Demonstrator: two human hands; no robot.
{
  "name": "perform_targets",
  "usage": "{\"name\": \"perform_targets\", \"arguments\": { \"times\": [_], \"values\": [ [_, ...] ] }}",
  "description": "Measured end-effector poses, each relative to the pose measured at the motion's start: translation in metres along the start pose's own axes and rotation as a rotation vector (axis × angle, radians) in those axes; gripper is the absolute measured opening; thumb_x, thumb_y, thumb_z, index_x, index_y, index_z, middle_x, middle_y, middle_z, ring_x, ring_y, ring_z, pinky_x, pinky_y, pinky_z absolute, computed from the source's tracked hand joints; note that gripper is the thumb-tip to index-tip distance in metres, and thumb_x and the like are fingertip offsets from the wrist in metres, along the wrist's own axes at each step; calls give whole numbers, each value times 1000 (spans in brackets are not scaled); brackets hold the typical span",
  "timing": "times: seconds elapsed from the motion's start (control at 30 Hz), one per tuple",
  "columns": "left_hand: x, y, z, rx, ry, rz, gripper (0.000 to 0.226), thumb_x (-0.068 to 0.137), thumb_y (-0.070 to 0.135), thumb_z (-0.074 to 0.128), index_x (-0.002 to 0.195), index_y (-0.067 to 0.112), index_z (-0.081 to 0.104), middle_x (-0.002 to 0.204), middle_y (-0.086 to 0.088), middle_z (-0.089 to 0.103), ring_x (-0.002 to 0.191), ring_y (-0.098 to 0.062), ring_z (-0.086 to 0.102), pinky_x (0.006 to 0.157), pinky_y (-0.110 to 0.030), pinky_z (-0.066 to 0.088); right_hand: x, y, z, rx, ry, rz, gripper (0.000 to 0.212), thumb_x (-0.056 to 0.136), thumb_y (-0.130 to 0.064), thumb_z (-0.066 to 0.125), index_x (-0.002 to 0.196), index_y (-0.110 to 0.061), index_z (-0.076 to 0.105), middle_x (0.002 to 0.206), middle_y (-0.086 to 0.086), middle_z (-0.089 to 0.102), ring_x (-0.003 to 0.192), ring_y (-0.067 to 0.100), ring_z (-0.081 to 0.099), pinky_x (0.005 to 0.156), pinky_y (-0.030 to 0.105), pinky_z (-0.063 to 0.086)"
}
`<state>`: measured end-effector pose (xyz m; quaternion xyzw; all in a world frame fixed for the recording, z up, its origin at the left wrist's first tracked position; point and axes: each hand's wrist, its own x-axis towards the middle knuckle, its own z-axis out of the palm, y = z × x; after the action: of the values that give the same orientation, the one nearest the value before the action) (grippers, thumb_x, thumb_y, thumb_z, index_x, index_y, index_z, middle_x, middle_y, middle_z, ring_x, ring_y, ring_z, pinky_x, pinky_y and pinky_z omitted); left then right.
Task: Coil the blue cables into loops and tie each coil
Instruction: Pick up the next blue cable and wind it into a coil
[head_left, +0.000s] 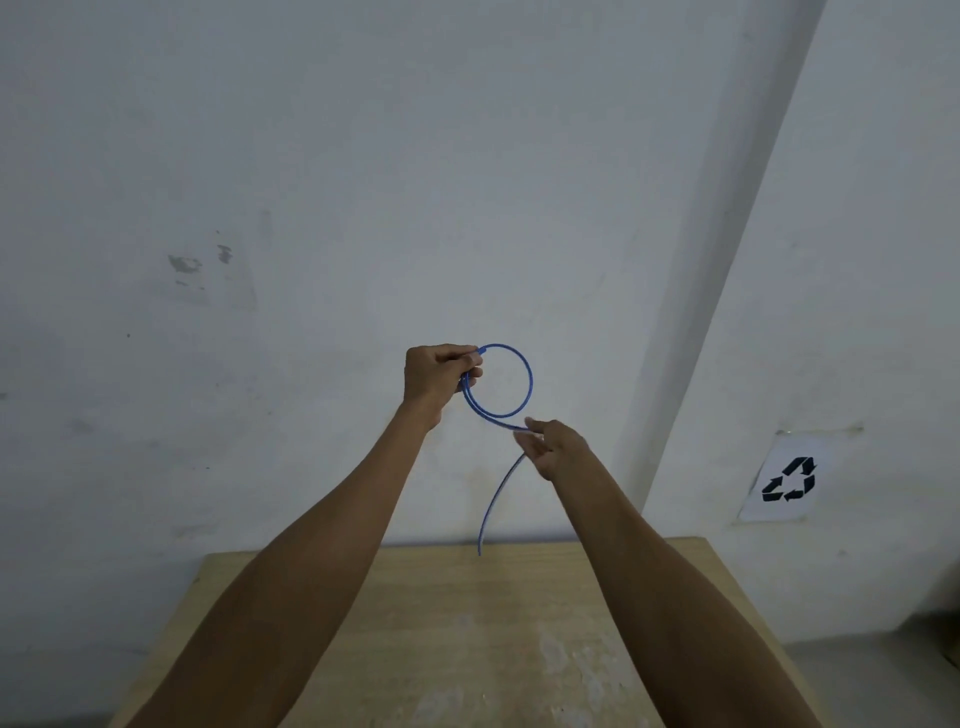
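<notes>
A blue cable (529, 384) is raised in front of the wall and bent into one round loop. My left hand (435, 378) grips the loop at its left side, where the strands overlap, fingers curled round them. Lower right, my right hand (551, 446) holds the cable just below the loop between thumb and fingers. From that hand the free tail (493, 506) hangs in a curve, and its end reaches down to the far edge of the wooden table (467, 623).
A pale wall fills the background, with a column edge running up on the right. A paper sign with a black recycling symbol (788, 480) is stuck low on the right wall. Grey floor shows on both sides of the table.
</notes>
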<state>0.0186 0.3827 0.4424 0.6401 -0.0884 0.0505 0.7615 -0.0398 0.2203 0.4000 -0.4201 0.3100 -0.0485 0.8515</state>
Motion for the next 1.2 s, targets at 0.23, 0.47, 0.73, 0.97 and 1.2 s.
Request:
{"name": "perform_targets", "arguments": {
  "times": [0.23,0.47,0.73,0.97,1.2],
  "values": [
    [6,-8,-24,133,-43,58,20,89,-1,75,108,-5,76,92,-17,76,77,-25,77,74,-31,64,-12,-23,-16,-335,-186,-371,30,88,10,69,113,-6,67,91,17,73,77,28,73,70,32,62],
    [3,-7,-21,297,-188,122,17,89,1,76,106,1,78,93,-16,78,83,-28,78,80,-39,64,-12,-34,-14,-492,-276,-540,28,96,7,58,118,-6,71,108,13,76,91,26,75,81,32,62],
    [2,-3,-18,377,-251,175,18,88,3,77,106,0,78,92,-15,79,80,-26,78,82,-34,64,-10,-38,-18,-472,-363,-599,24,93,-2,69,117,0,72,98,18,75,83,26,74,82,35,63],
    [-2,-1,-16,406,-310,200,18,90,3,76,107,2,79,94,-13,79,83,-26,78,82,-30,63,-9,-41,-20,-414,-450,-545,28,92,4,67,120,-1,70,112,17,76,99,28,74,89,37,61],
    [-4,-2,-14,442,-380,209,18,89,-2,74,106,3,80,91,-11,80,84,-24,78,83,-30,62,-5,-44,-21,-573,-455,-647,22,92,2,67,112,-2,74,107,16,77,101,30,74,91,40,60]
  ]
}}
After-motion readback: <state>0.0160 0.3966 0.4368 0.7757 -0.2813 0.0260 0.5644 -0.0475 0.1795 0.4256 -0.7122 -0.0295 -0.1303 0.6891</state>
